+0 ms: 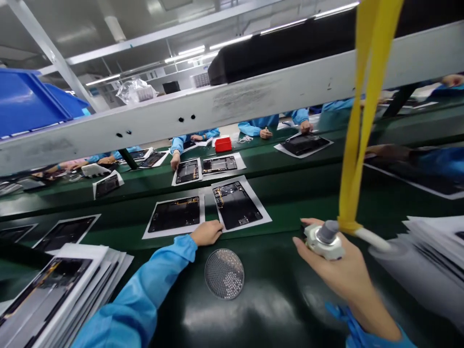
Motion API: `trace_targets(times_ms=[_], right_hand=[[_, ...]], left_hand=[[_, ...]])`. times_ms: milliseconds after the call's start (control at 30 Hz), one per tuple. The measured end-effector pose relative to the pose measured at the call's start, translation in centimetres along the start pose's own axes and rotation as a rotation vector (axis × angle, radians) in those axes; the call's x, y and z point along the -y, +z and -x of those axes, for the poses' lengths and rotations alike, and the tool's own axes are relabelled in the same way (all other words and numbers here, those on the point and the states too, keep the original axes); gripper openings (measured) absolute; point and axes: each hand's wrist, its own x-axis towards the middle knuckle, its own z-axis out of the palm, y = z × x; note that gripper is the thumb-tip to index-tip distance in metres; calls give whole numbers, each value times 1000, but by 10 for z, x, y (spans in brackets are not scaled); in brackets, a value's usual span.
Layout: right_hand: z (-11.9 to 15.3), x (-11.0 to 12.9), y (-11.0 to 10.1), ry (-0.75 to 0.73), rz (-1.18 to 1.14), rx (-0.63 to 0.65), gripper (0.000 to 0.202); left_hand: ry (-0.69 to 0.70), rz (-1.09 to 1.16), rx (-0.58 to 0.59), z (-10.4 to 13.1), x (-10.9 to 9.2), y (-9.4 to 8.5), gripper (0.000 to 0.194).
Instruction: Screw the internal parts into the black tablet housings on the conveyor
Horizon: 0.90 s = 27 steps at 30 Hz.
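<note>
green conveyor belt [290, 212], grey overhead beam [232, 104]

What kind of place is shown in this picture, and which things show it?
Most likely an electronics assembly line in a factory. Opened dark devices lie on white sheets along a green conveyor belt, co-workers in blue sleeves work opposite, and the right hand holds a hanging power tool; the left hand touches a sheet.

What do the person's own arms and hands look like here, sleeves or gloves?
Both arms wear bright blue long sleeves, smooth and slightly shiny, with gathered cuffs at the wrists. The left hand and the right hand are bare: no gloves, rings or watch visible. No markings or cables show on the sleeves.
</note>
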Motion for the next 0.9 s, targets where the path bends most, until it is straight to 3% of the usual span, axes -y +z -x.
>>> trace_targets(times_ms=[133, 333, 567, 733, 833, 900], right_hand=[[0, 2, 2, -78, 134, 139, 36], [3, 1, 4, -18, 195, 115, 38], [0, 7, 0, -15, 213, 87, 39], [-6, 5, -11, -59, 214, 101, 35], [-10, 6, -21, 0, 239, 61, 41], [-11, 8, -30, 64, 271, 7, 47]], left_hand=[[-45, 134, 2, -5, -3, 8, 25], [-274, 426, -79, -4, 2, 12, 29], [-583, 991, -384, -12, -15, 12, 33], [-713, 1307, -587, -26, -31, -3, 35], [-686, 1433, -566, -21, -46, -17, 31], [-626, 1502, -471, -9, -66, -23, 29]])
